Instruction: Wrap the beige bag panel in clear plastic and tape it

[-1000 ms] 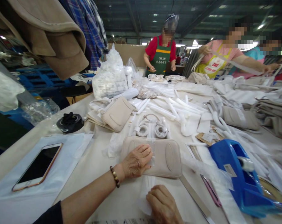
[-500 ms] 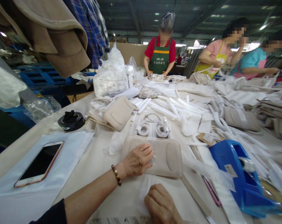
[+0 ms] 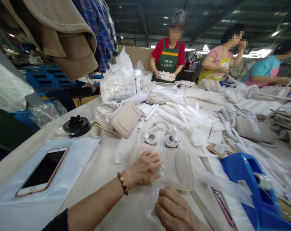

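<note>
Currently, my left hand [image 3: 145,168] rests on beige bag [image 3: 173,170], grasping nothing.
My right hand [image 3: 174,208] curled just below; can't tell if gripping translucent film [image 3: 151,202].

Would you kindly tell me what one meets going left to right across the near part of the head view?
Phone → bracelet → left hand → right hand → pink tool → blue dispenser.

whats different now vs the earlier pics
The right hand has shifted closer to the near edge of the beige handbag. The green-aproned co-worker has picked up a wrapped bundle. The left hand still rests on the handbag; the smartphone lies where it was.
</note>
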A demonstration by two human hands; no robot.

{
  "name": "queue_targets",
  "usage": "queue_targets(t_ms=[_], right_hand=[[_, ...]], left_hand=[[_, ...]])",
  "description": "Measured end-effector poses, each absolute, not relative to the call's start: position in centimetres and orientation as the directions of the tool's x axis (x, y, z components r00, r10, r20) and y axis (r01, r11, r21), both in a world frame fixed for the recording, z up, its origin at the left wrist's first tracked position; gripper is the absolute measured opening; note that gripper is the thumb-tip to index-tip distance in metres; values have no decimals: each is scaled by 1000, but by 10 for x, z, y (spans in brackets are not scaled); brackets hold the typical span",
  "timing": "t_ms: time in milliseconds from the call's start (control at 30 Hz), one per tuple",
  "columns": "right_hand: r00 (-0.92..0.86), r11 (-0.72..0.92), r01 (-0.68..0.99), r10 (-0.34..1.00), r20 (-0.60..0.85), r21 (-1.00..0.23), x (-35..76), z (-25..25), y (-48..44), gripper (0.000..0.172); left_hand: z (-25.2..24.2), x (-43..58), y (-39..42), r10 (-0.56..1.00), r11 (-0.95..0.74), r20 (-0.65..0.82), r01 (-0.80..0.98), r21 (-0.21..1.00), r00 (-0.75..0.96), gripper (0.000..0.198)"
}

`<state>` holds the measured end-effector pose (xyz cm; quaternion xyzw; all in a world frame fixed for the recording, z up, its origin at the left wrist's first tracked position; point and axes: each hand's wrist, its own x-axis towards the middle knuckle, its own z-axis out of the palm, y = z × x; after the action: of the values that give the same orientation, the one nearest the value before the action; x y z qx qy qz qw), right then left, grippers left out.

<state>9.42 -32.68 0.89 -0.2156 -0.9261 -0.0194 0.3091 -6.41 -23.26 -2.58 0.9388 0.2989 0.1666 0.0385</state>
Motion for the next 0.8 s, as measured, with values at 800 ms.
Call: queue_targets(t_ms=[800], right_hand=[[-271,468,774,854,444,-428,115,-42,-220,30]], left_hand=[[-41,-74,-235,534,-841,361,435,324,765,19]])
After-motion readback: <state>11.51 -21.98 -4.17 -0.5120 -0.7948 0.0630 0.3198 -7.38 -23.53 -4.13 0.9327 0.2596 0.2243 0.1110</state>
